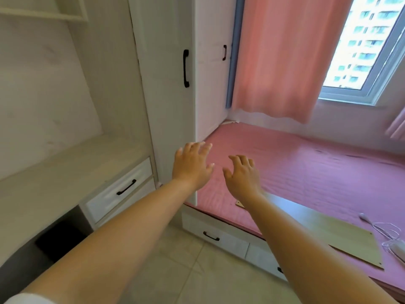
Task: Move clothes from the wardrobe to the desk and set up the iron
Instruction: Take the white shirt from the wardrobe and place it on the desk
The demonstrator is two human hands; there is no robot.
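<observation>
The white wardrobe (168,110) stands ahead with both doors closed; the near door has a black handle (186,68) and the far door a smaller one (224,52). To its left lies the pale desk top (54,170). My left hand (192,165) is stretched out in front of the wardrobe's lower corner, fingers spread, holding nothing. Just to its right, my right hand (242,174) hovers over the pink bed, also open and empty. No clothes show. A white device with a cord (394,244) lies at the bed's right edge; what it is I cannot tell.
A pink-covered bed platform (317,172) fills the right side, with drawers (211,235) in its base. A wooden board (341,238) rests on the bed's near edge. Desk drawers (122,189) sit below the desk. Pink curtain (285,58) and window (368,47) behind. Tiled floor (188,264) below.
</observation>
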